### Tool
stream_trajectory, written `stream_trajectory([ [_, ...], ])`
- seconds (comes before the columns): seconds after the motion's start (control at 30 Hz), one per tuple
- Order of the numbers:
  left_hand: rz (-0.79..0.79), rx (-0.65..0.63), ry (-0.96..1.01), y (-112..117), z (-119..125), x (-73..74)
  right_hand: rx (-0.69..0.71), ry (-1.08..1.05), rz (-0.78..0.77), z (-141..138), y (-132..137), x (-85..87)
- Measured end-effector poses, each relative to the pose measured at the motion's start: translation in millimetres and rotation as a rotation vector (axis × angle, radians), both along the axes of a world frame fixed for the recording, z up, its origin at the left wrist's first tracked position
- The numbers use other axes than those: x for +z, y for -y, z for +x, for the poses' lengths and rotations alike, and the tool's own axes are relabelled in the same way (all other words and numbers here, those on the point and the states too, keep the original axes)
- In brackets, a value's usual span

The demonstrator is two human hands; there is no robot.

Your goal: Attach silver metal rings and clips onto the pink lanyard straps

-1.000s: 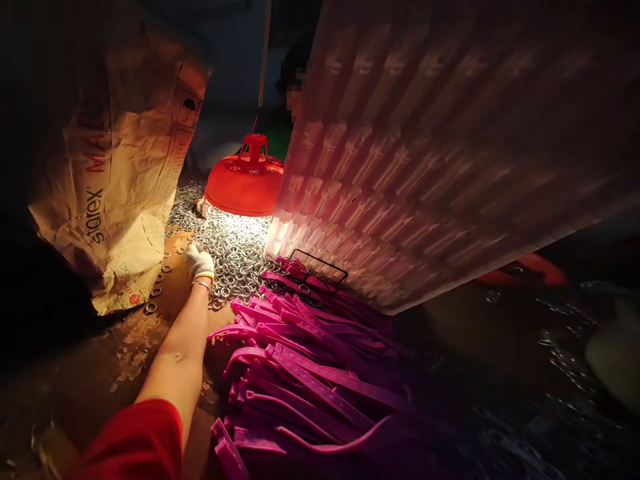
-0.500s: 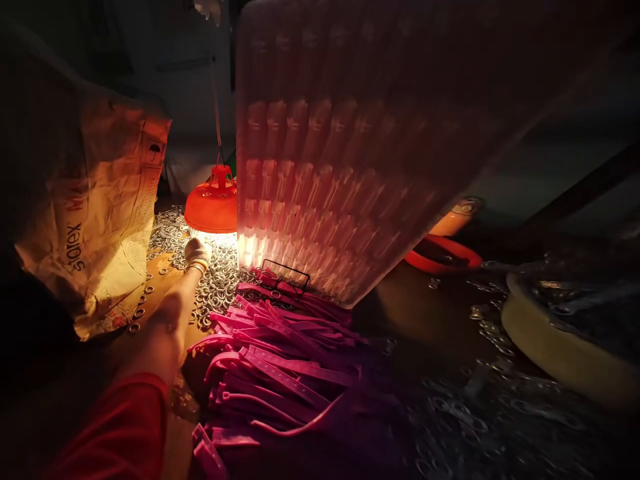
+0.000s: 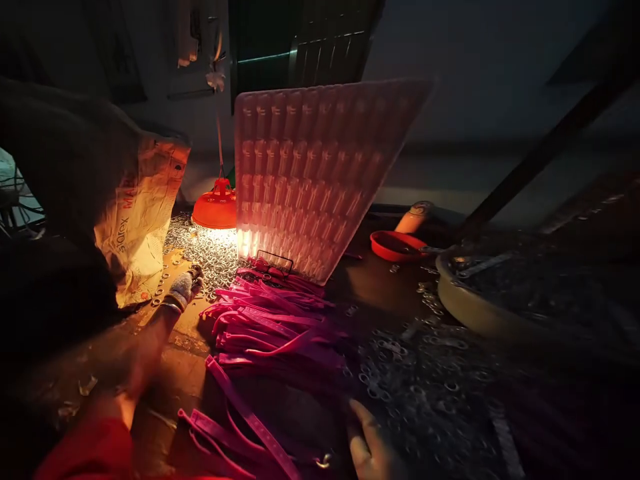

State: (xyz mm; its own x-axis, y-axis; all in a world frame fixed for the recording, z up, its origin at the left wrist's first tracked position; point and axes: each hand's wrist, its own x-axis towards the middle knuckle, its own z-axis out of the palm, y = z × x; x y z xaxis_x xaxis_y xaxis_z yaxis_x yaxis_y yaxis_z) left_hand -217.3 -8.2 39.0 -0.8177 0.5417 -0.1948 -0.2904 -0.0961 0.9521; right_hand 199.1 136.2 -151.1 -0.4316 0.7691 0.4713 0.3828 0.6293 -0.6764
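My left hand [image 3: 186, 285], in a grey knitted glove, is at the near edge of a heap of small metal rings [image 3: 213, 257] under the lamp. Its fingers are curled closed, and what lies in them, if anything, is hidden. At the bottom, my right hand [image 3: 367, 440] is half in the dark, its visible fingers stretched out and slightly apart beside a pile of metal pieces [image 3: 415, 380]. Bright pink straps [image 3: 280, 317] lie stacked between the hands. Several looser straps [image 3: 250, 420] lie closer to me, with a small shiny metal piece [image 3: 324, 460] near them.
A red lamp [image 3: 215, 208] hangs low over the rings. A translucent ribbed panel [image 3: 300, 180] stands upright behind the straps. At left stands a printed paper sack [image 3: 150, 220]. To the right are a red dish [image 3: 395, 247] and a pale basin [image 3: 470, 303] of metal pieces.
My left hand has drawn back towards me from the lit rings. My right hand has come into view at the bottom. The view has shifted, showing more wall and near straps.
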Motion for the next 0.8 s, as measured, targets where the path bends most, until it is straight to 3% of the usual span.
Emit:
stream_trajectory([
  [0.1, -0.033, -0.112, 0.108, 3.9, 55.3, -22.4, 0.063, -0.113, -0.123, 1.2, 5.3, 26.7],
  [0.2, -0.053, -0.329, 0.179, 12.4, 130.8, -41.9, 0.205, -0.197, -0.262, -5.6, 24.1, 71.0],
  [0.3, -0.055, -0.552, 0.064, 21.3, 192.4, -47.6, 0.391, -0.168, -0.286, -26.1, 42.1, 111.5],
  [0.37, -0.073, -0.678, -0.035, 24.1, 213.7, -47.8, 0.418, -0.140, -0.272, -40.4, 49.0, 127.8],
  [0.47, -0.131, -0.807, -0.131, 23.9, 220.4, -50.7, 0.515, -0.083, -0.241, -53.6, 51.5, 139.3],
  [0.6, -0.170, -0.790, -0.133, 22.2, 212.3, -59.0, 0.682, 0.001, -0.185, -65.9, 49.6, 145.5],
  [0.73, 0.013, -0.682, 0.125, 26.4, 201.5, -66.8, 0.568, 0.004, -0.123, -94.5, 56.2, 144.2],
  [0.8, 0.125, -0.570, 0.130, 32.4, 192.1, -70.4, 0.460, 0.027, -0.001, -115.4, 63.1, 139.6],
])
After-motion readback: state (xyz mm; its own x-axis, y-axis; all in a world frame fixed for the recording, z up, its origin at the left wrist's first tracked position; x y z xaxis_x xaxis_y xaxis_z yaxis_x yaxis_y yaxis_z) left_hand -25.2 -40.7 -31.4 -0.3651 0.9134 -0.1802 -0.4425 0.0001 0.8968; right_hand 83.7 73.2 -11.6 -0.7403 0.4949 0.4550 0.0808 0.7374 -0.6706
